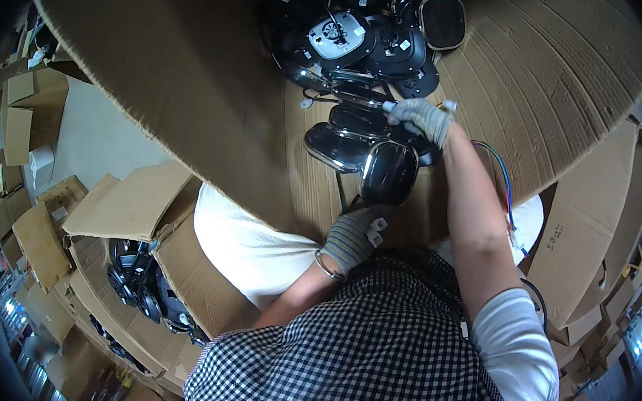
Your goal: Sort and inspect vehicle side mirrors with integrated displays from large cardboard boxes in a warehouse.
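My left hand [349,240], in a striped work glove, is closed at the lower edge of a black, chrome-rimmed vehicle mirror [389,173]. Two small white pieces [376,232] show beside its fingers, and a dark cable runs down toward it. Farther up, my right hand [423,121], gloved the same way, is closed over the mirrors. White bits stick out at both sides of its fingers; what it grips is hidden. Next to the held mirror lie another chrome-rimmed mirror [335,147] and a dark one [360,120] behind it.
A large cardboard box [544,90] surrounds the work, with a pile of black mirrors and housings [387,50] at its far end. Coloured wires [501,163] hang by my right arm. An open carton [200,274] of black parts stands at left; more cardboard [597,225] is at right.
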The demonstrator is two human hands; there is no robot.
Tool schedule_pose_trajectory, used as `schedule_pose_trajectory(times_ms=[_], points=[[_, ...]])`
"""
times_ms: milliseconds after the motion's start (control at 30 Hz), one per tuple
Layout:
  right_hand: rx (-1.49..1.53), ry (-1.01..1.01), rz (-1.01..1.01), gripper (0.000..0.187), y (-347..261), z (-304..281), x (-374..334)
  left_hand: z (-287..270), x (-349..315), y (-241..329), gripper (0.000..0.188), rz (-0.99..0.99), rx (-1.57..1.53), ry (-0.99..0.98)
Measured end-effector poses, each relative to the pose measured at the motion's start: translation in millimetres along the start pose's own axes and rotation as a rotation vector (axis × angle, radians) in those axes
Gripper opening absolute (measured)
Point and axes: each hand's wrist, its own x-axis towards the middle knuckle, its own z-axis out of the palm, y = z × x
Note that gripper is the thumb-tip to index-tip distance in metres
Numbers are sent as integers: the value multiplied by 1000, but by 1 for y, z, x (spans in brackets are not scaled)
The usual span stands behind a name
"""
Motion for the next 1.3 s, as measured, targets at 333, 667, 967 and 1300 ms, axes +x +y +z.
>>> schedule_pose_trajectory(times_ms=[333,667,967,1300], points=[[-1395,251,-59,32,-65,119,-154,-10,11,0,32,24,-86,405],[-1318,423,-613,10,3,158,-222,-30,20,32,47,374,127,-329],[-1227,338,-929,13,15,151,-244,-19,-7,18,57,317,20,-266],[-31,300,-428,32,-6,133,-269,-18,2,-4,36,538,135,67]])
